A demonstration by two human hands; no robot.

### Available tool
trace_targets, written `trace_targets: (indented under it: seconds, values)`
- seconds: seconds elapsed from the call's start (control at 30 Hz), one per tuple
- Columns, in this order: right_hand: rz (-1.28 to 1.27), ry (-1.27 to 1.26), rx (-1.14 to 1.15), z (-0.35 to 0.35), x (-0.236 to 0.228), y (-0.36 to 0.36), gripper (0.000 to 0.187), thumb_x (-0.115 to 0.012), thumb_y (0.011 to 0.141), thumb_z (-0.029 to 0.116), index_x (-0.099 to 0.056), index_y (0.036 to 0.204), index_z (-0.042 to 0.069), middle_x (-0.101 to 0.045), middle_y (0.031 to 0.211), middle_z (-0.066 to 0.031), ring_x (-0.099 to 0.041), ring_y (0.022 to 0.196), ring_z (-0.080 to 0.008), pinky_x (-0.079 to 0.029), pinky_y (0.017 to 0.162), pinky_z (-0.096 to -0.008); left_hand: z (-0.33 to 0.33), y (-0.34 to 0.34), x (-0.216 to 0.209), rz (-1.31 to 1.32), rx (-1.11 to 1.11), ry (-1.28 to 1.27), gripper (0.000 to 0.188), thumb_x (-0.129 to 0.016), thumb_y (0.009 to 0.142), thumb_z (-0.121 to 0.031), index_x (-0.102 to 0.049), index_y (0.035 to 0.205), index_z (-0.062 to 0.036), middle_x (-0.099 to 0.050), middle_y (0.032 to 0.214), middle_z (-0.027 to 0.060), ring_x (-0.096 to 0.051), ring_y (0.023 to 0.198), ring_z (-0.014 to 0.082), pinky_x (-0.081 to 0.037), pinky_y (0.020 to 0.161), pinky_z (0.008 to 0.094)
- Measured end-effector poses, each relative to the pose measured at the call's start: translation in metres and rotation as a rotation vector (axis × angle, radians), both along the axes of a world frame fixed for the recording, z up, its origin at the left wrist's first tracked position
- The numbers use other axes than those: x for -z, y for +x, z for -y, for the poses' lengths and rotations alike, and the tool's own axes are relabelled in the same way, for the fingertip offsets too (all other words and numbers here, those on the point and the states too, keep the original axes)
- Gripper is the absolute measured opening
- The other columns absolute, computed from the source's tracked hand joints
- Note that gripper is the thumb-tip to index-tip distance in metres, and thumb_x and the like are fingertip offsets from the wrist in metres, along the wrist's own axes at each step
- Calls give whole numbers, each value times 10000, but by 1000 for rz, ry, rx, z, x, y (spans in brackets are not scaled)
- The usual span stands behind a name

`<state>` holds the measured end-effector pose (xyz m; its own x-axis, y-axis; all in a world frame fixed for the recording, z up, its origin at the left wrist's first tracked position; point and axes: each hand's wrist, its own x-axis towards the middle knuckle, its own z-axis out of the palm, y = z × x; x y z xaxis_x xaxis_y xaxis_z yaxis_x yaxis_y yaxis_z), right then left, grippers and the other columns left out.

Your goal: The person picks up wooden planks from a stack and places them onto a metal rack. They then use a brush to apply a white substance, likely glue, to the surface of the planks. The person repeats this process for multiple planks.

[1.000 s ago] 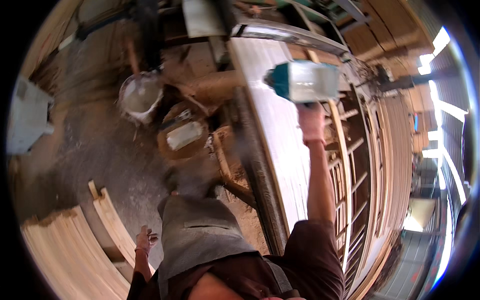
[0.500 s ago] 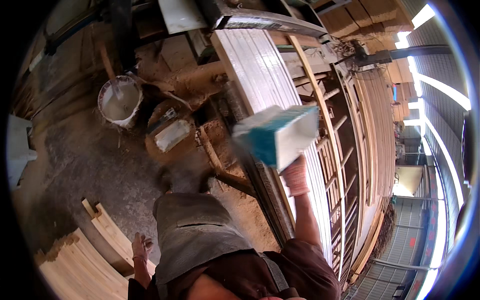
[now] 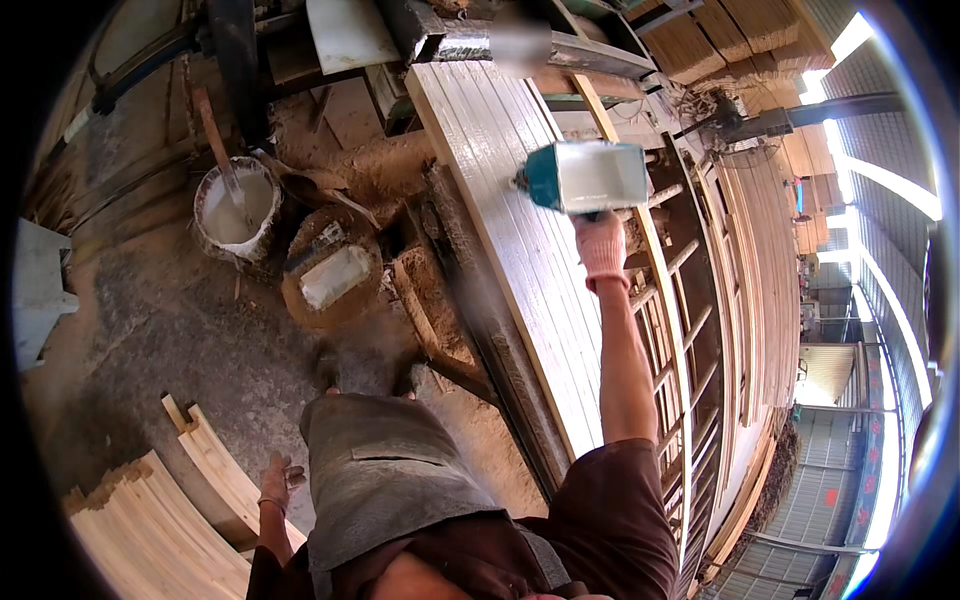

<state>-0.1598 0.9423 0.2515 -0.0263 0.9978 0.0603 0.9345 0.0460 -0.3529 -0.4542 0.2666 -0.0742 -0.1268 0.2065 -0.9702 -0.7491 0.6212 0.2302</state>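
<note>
My right hand, in a pale pink glove, is closed around the handle of a teal, box-shaped glue spreader. White coats the inside of its open hopper. Arm stretched forward, I hold it over the right edge of a row of pale wooden strips laid side by side. Their surface shines wet. My left hand hangs low at my left side, fingers loosely apart, holding nothing. It is nearest to some light wood pieces.
A bucket of white liquid with a brush in it stands on the floor at left, beside a round stand bearing a white block. A slatted wooden rack runs along the right. Stacked boards lie at lower left.
My right arm has reached farther forward, carrying the glue spreader away from me and to the right. The spreader has turned more level. My left hand has barely moved.
</note>
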Motion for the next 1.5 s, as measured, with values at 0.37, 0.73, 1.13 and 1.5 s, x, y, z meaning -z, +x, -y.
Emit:
trace_targets:
  seconds: [0.37, 0.73, 1.13, 1.5]
  values:
    - [-450, -208, -293, 150, 15, -6, 211, -605, 924, 126, -663, 1087, 5, -710, 1016, -143, -681, 935, -315, -542, 803, -406, -24, 2, -21, 8, 46, -26, 803, -517, 973, -566, -461, 1420, 98, -662, 1196, 269, -688, 973, 331, -543, 895, 418]
    - [466, -269, -941, 194, 332, -127, 194, -569, 926, 167, -728, 954, 60, -716, 948, -110, -702, 904, -244, -565, 791, -345, 90, -1, -49, -7, -262, -300, 746, -548, 957, -591, -547, 1328, 56, -707, 1020, 207, -686, 847, 272, -541, 839, 397]
    - [851, -452, -1057, 200, 389, -195, 218, -736, 796, 161, -768, 1006, 112, -694, 1068, -122, -669, 1049, -295, -567, 861, -418, 113, 25, -59, -8, -227, -345, 709, -542, 964, -572, -551, 1306, 48, -715, 954, 207, -691, 803, 268, -573, 782, 408]
    - [-61, -801, -601, 266, 187, -53, 419, -555, 946, 410, -611, 1214, 93, -638, 1212, -199, -636, 1111, -395, -534, 901, -491, -37, -54, -23, -101, 285, -65, 703, -497, 971, -621, -547, 1292, 2, -670, 906, 95, -569, 736, 222, -454, 693, 401]
